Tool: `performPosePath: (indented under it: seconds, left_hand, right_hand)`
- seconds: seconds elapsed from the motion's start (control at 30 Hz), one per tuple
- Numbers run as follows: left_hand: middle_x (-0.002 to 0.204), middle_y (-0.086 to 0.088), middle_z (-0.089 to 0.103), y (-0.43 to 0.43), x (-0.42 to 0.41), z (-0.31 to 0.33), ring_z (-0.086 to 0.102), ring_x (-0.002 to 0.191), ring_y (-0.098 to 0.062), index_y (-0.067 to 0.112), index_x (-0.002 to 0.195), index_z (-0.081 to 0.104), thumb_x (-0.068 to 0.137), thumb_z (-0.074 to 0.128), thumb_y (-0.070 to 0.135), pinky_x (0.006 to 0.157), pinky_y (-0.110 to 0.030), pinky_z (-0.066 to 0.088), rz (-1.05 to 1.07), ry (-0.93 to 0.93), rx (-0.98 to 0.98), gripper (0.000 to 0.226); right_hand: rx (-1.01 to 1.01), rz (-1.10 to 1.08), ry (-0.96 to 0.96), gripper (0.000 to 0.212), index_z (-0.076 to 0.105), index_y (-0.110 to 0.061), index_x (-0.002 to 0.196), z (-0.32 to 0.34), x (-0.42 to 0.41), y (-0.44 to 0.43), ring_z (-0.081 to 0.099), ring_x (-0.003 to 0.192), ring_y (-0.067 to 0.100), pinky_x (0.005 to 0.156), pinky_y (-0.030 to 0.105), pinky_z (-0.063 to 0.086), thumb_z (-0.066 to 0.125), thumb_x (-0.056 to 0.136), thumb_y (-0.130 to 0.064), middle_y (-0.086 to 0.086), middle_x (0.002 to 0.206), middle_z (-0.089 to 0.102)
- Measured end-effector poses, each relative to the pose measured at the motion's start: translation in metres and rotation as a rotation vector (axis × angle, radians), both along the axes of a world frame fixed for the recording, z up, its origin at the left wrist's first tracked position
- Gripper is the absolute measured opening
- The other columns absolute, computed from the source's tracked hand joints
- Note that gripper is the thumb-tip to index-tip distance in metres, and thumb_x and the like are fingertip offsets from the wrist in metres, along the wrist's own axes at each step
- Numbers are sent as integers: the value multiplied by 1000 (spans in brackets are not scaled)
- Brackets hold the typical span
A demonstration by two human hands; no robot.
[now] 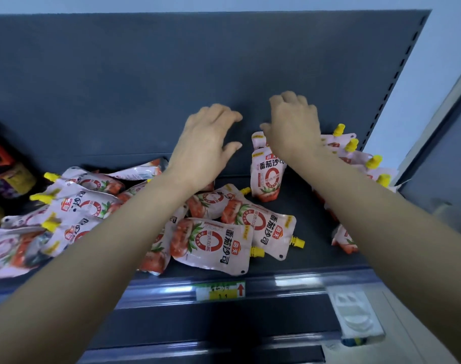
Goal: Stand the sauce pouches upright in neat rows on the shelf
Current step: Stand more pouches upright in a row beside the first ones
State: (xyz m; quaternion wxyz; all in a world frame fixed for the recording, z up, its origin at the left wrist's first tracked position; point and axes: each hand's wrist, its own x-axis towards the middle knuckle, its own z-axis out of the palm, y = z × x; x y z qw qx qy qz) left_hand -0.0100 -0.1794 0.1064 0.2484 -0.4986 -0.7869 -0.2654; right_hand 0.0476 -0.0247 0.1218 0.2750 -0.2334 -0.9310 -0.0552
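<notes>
Pink tomato sauce pouches with yellow caps fill the dark shelf [302, 261]. Two pouches [267, 177] stand upright one behind the other near the back, right of centre. My right hand [292, 127] hovers over their tops, fingers curled, thumb close to the rear pouch's top edge; nothing is clearly gripped. My left hand [205, 145] floats open to their left, above the shelf, holding nothing. A row of upright pouches [355, 156] lines the right end, partly hidden by my right forearm. Several pouches [211, 243] lie flat in a heap at centre and left.
The grey back panel [145, 88] rises behind the shelf. Dark bottles or jars [11, 177] stand at the far left. A yellow price tag [220, 291] sits on the front rail. A slotted upright [397, 74] bounds the right end.
</notes>
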Motion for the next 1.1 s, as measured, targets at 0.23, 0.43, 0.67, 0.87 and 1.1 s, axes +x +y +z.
performPosePath:
  seconds: [0.23,0.43,0.67,0.87,1.1]
  left_hand:
    - [119,-11,57,-41,15,-17,51,110,-29,9,119,56,81,67,16,97,-39,35,-109,-23,-26,40]
    - [121,-9,56,-49,25,-51,49,114,-27,11,121,55,82,66,18,99,-38,32,-163,-92,-149,41]
    - [137,0,45,-42,17,-96,37,127,-21,25,133,42,80,66,31,108,-38,23,-183,-204,-470,58]
    - [148,-1,35,-31,7,-123,28,137,-24,27,136,39,77,68,31,113,-44,18,-107,-271,-653,66]
    - [149,-2,33,-23,4,-132,28,137,-24,26,137,38,76,70,30,113,-43,17,-71,-362,-704,69]
  right_hand:
    - [-14,-83,-58,36,53,-3,121,-22,31,-42,50,116,35,91,44,41,55,92,-24,17,125,54]
    - [-66,-159,-164,36,53,-1,122,-50,59,-56,50,117,36,93,43,40,55,91,-19,19,126,55]
    - [-172,-167,-328,45,50,-5,126,-86,69,-45,47,121,35,99,45,38,60,89,-29,16,128,53]
    - [-287,-145,-484,61,45,-8,132,-113,67,-28,42,127,33,103,47,36,65,84,-41,14,134,48]
    - [-376,-114,-637,73,38,-12,139,-136,64,-5,35,134,32,106,48,33,67,81,-45,11,142,41]
